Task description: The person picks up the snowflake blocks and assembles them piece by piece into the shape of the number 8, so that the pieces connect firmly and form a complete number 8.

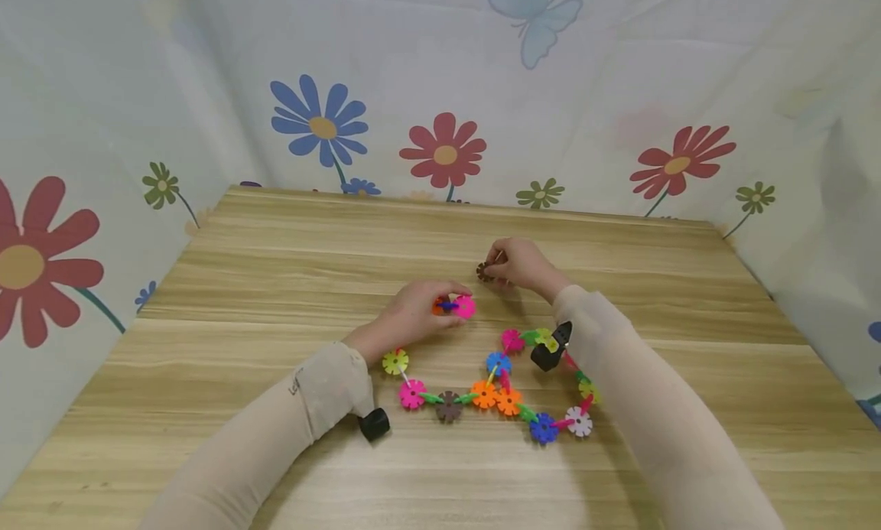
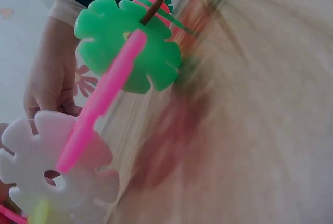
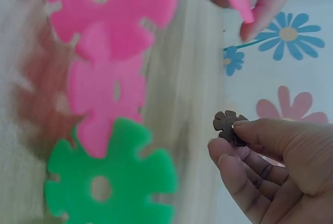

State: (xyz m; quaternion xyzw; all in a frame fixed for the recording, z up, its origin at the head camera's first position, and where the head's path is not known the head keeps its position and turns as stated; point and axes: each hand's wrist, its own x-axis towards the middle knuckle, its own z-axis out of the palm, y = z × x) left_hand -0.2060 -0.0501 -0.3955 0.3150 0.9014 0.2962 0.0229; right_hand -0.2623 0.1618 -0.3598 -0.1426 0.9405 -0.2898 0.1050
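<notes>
My right hand (image 1: 519,264) pinches a small brown snowflake disc (image 3: 227,124) between thumb and fingers, above the table. To its left, my left hand (image 1: 416,308) grips a short joined piece made of an orange disc, a blue disc (image 1: 447,306) set edge-on and a pink disc (image 1: 465,307) at the tip. The brown and pink discs are apart. Below the hands lies a chain of interlocked flower-shaped discs, with a yellow disc (image 1: 395,362) by my left wrist and an orange disc (image 1: 484,395) mid-chain. My left forearm and hand hide whether the held piece joins the chain.
The chain bends into a loop at the right, past a dark blue disc (image 1: 544,428) and a white disc (image 1: 579,421), partly under my right forearm. A wooden table (image 1: 310,239) carries everything. Behind it hangs a flower-printed cloth (image 1: 385,48).
</notes>
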